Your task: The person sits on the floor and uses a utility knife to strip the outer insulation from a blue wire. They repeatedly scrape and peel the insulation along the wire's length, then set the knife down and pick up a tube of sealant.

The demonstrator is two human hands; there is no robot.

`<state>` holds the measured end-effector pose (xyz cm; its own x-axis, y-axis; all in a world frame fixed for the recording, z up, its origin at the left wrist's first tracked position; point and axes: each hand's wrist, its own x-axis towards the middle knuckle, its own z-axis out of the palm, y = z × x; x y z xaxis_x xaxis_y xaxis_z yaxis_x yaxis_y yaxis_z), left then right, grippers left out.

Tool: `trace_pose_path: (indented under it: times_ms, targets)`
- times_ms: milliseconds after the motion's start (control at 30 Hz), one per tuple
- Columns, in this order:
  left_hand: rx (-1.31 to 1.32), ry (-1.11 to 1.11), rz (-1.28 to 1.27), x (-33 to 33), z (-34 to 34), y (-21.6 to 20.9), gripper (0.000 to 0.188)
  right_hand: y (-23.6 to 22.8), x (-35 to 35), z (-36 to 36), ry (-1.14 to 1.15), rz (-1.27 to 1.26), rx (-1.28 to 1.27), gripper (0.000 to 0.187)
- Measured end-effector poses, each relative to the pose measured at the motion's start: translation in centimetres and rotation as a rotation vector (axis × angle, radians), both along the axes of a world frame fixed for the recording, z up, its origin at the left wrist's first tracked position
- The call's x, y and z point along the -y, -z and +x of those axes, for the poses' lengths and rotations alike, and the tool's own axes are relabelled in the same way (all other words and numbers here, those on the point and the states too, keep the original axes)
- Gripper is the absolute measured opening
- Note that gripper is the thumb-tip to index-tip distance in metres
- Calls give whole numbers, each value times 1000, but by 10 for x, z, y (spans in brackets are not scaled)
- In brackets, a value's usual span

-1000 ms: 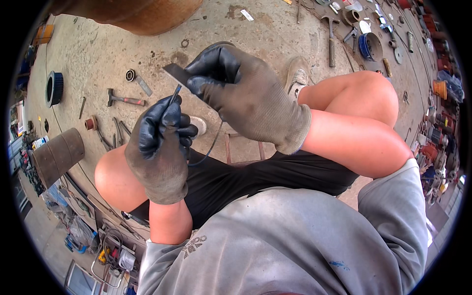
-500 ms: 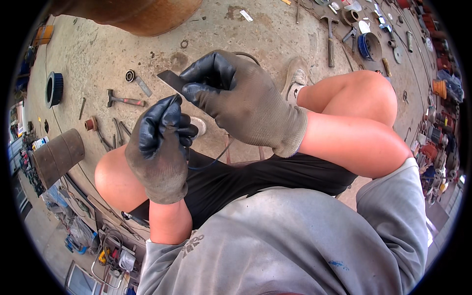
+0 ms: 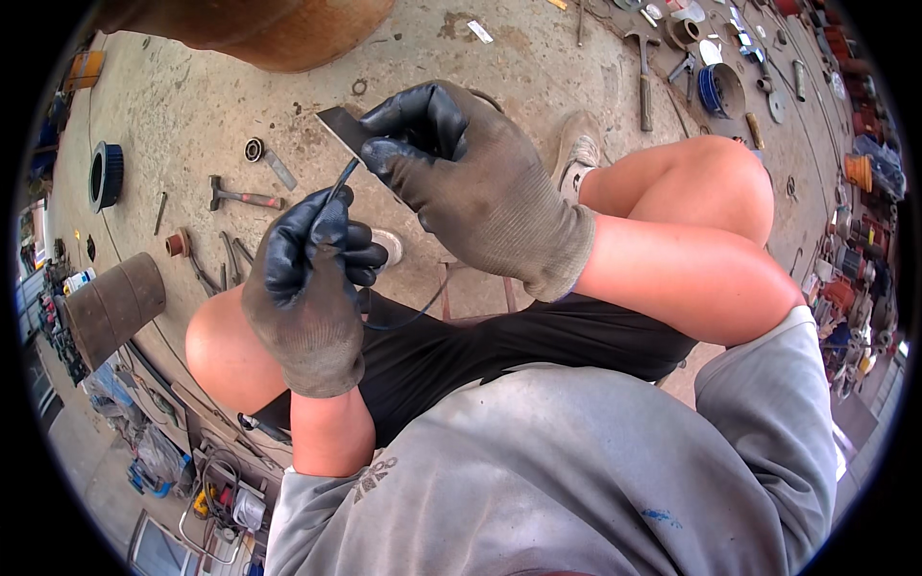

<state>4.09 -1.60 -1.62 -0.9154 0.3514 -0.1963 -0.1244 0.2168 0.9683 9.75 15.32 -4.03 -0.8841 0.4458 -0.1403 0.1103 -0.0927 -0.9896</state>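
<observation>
My right hand [image 3: 495, 187], in a grey glove with dark blue coated fingers, is closed round a flat dark metal blade [image 3: 338, 127] with a squared end. The blade's other part is hidden in the palm. Below and left of it, my left hand [image 3: 305, 298], gloved alike, pinches a thin dark blue cable [image 3: 347, 174]. A short end of that cable rises from the fingertips close to the blade's edge; whether they touch I cannot tell. The rest loops down in front of my black shorts [image 3: 442, 350].
Left on the concrete floor lie a hammer [image 3: 245, 195], a bearing [image 3: 254, 149] and a black ring [image 3: 106, 177]. A rusty drum [image 3: 288, 38] stands at the far side. Another hammer [image 3: 644, 82] and a blue-wound coil [image 3: 720, 91] lie far right. My knees flank my hands.
My right hand has shifted slightly up and right with the blade, away from my left hand. The cable end now shows above my left fingertips.
</observation>
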Motion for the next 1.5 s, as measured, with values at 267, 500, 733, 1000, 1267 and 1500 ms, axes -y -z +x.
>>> trace_pose_path:
  times_ms: [267, 500, 733, 1000, 1267, 1500]
  targets:
    - [123, -24, -14, -3, 0, -8, 26, 1, 2, -2, 42, -1, -6, 26]
    - [184, -43, -1, -3, -1, -11, 25, 2, 1, -3, 13, -83, -4, 29]
    - [218, -49, 8, 0, -4, -13, 24, 3, -3, -2, -21, -197, -26, 28]
    - [204, -35, 18, 0, -2, -11, 22, 2, 4, -2, 13, 19, -47, 21]
    - [201, -34, 23, 0, -1, -7, 23, 5, 3, -4, 38, 16, -52, 22]
    - [173, -19, 7, 0, 2, -5, 24, 0, 4, -1, 27, 44, -45, 24]
